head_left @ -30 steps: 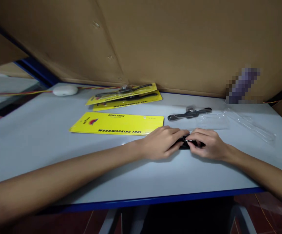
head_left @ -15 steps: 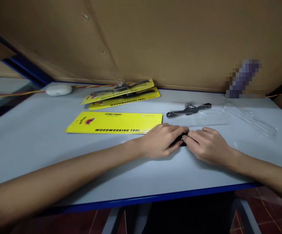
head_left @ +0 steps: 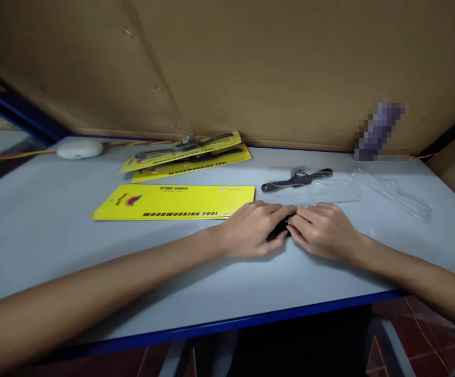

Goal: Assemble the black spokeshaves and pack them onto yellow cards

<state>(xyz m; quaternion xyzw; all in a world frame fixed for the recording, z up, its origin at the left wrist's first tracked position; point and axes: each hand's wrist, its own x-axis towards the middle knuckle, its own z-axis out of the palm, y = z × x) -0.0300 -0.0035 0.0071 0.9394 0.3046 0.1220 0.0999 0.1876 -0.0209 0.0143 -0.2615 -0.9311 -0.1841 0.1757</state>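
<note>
Both hands meet over a small black metal part (head_left: 280, 228) on the pale grey table (head_left: 54, 235).
The left hand (head_left: 251, 230) and right hand (head_left: 323, 230) each pinch it with curled fingers, beside a flat yellow card (head_left: 172, 201).

Black tool (head_left: 279, 229), perhaps a spokeshave, lies on the table (head_left: 93, 251), gripped and mostly hidden by left hand (head_left: 251, 229) and right hand (head_left: 323, 230).

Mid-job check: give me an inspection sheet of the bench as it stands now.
Surface: pale grey table, blue front edge.
Job's things: small black part, pinched between both hands on the table.
Clutter: loose spokeshave; yellow card; two packaged spokeshaves; clear blister shells; white puck.
Hands: left hand and right hand, fingertips meeting on the part.
Cables: red-yellow cable beside the puck.
Surroundings: cardboard walls.
</note>
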